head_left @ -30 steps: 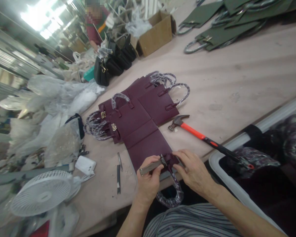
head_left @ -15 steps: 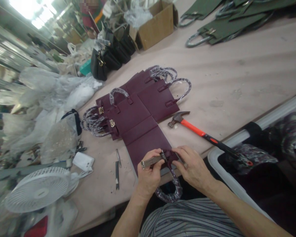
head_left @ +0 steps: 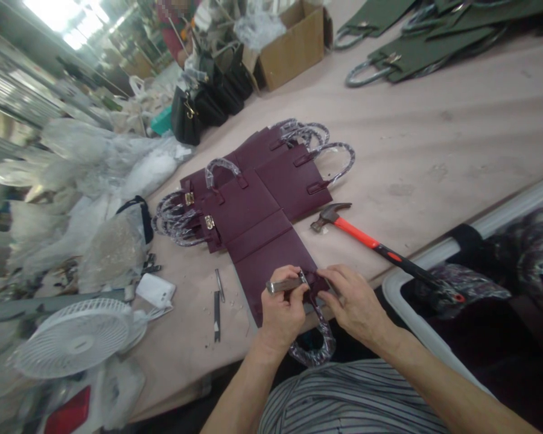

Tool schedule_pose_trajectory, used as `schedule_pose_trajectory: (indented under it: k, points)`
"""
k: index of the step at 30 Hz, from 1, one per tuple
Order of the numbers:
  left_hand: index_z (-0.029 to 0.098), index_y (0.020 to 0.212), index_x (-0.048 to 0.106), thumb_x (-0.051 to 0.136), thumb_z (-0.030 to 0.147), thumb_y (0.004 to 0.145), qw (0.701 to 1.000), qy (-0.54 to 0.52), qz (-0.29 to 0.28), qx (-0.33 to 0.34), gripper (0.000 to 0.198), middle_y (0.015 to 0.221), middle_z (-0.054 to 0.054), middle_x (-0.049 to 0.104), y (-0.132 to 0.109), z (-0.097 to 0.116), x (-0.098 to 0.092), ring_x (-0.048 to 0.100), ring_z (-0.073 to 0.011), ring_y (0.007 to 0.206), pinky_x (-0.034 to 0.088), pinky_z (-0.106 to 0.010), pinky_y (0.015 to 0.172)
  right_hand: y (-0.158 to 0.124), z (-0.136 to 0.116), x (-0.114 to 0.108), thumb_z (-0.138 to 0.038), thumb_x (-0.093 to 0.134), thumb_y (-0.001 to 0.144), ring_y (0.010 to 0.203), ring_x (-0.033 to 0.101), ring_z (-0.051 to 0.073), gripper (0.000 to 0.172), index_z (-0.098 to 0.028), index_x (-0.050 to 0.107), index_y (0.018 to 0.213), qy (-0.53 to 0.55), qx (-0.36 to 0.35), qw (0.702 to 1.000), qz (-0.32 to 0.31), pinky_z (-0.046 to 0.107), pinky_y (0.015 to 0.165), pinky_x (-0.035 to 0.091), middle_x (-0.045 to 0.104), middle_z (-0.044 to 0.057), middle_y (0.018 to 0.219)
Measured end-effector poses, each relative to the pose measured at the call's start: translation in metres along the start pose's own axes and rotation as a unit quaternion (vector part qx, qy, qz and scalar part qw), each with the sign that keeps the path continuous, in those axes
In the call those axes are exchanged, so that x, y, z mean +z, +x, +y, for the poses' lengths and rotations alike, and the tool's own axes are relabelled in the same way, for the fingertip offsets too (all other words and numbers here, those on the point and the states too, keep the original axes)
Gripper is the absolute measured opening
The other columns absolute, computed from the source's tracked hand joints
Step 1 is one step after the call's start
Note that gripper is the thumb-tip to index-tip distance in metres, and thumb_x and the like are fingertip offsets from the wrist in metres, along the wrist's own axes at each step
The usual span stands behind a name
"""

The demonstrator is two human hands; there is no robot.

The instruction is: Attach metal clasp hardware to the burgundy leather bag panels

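One flat burgundy bag panel [head_left: 276, 256] is spread at the pinkish table's [head_left: 416, 157] near edge.
A slim grey metal piece [head_left: 283, 285] is clamped by the left hand [head_left: 283, 313]; the panel's near end, by the right hand [head_left: 356, 307].

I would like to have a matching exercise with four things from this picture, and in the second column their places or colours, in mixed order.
Column 1
1. metal piece
2. hammer
3. fan
4. cardboard box

Column 2
A. white, at the lower left of the picture
B. brown, on the far side of the table
C. held in the left hand
D. orange-red and black handle

Pairs: 1-C, 2-D, 3-A, 4-B
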State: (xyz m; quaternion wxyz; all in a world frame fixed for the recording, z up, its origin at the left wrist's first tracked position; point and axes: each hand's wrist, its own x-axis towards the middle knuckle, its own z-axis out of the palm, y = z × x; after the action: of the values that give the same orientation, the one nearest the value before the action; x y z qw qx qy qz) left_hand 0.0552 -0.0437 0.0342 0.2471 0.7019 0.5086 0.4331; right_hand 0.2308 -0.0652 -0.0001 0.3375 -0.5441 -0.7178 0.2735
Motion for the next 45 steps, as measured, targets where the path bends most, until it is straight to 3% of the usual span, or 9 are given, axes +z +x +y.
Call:
schedule_pose_trajectory:
  k: [9,14,19,23,30,35,39,42,45]
  points:
    - [0.019,0.095,0.061,0.06,0.007,0.086,0.999,0.025,0.004,0.028,0.015,0.106,-0.008,0.069,-0.001,0.002,0.007,0.067,-0.0205,0.105,0.056,-0.037,0.095,0.006,-0.004,-0.015,-0.021,0.055,0.092,0.097,0.064,0.024,0.028,-0.021,0.059,0.12,0.036,0.003,0.999,-0.009,0.04,0.084,0.054,0.065,0.008,0.107]
    - [0.019,0.096,0.061,0.059,0.007,0.085,1.0,0.016,-0.012,0.008,0.016,0.104,-0.009,0.071,0.001,0.005,0.009,0.069,-0.0208,0.104,0.057,-0.036,0.095,0.016,0.014,-0.063,-0.028,0.051,0.096,0.105,0.062,0.028,0.024,-0.017,0.06,0.116,-0.134,-0.004,0.982,0.134,0.042,0.092,0.05,0.065,0.013,0.11]
    - [0.02,0.093,0.063,0.059,0.006,0.083,0.997,0.052,-0.054,-0.034,0.018,0.1,-0.007,0.072,0.007,0.017,0.009,0.069,-0.0208,0.098,0.057,-0.033,0.09,0.024,0.043,-0.095,-0.031,0.056,0.091,0.09,0.059,0.033,0.026,-0.011,0.062,0.106,-0.349,0.067,0.935,0.002,0.042,0.078,0.047,0.061,0.017,0.096]
    - [0.021,0.088,0.062,0.06,0.007,0.083,0.994,0.068,-0.066,-0.05,0.015,0.098,-0.005,0.071,0.01,0.021,0.008,0.069,-0.0207,0.093,0.056,-0.032,0.086,0.038,0.045,-0.1,-0.021,0.056,0.085,0.073,0.056,0.023,0.005,-0.019,0.054,0.081,-0.168,0.218,0.958,-0.085,0.033,0.067,0.042,0.056,0.008,0.077]
    - [0.022,0.089,0.062,0.061,0.006,0.081,0.995,0.059,-0.049,-0.056,0.018,0.09,-0.002,0.069,0.008,0.019,0.01,0.067,-0.0184,0.085,0.052,-0.028,0.079,0.046,-0.007,-0.116,-0.042,0.047,0.085,0.04,0.037,0.012,0.025,-0.024,0.045,0.068,0.103,0.324,0.92,-0.194,0.025,0.039,0.036,0.045,-0.003,0.051]
    - [0.022,0.083,0.06,0.062,0.008,0.081,0.994,0.079,-0.048,-0.056,0.014,0.086,-0.002,0.068,0.008,0.02,0.01,0.066,-0.0188,0.08,0.051,-0.028,0.072,0.026,-0.061,-0.154,-0.054,0.044,0.094,0.037,0.043,0.015,0.036,-0.027,0.046,0.071,-0.069,0.061,0.994,0.062,0.028,0.039,0.032,0.045,-0.004,0.047]
    - [0.022,0.08,0.059,0.062,0.009,0.081,0.993,0.086,-0.053,-0.053,0.014,0.084,-0.002,0.068,0.009,0.02,0.009,0.066,-0.0194,0.079,0.05,-0.028,0.07,0.016,-0.082,-0.174,-0.041,0.044,0.101,0.034,0.042,0.015,0.026,-0.028,0.047,0.079,-0.268,-0.212,0.935,0.094,0.032,0.041,0.026,0.048,-0.004,0.049]
    - [0.022,0.08,0.059,0.062,0.008,0.081,0.993,0.089,-0.053,-0.058,0.014,0.083,-0.001,0.068,0.008,0.019,0.009,0.066,-0.0189,0.077,0.049,-0.028,0.069,0.013,-0.092,-0.179,-0.037,0.04,0.102,0.034,0.043,0.015,0.026,-0.028,0.044,0.078,-0.284,-0.252,0.924,0.044,0.032,0.041,0.025,0.049,-0.004,0.049]
    - [0.022,0.082,0.06,0.062,0.008,0.082,0.995,0.073,-0.045,-0.049,0.014,0.087,-0.002,0.069,0.007,0.018,0.009,0.067,-0.0196,0.082,0.05,-0.028,0.072,0.008,-0.1,-0.18,-0.045,0.04,0.101,0.034,0.037,0.017,0.028,-0.029,0.045,0.079,-0.312,-0.153,0.925,0.152,0.032,0.043,0.024,0.044,-0.004,0.047]
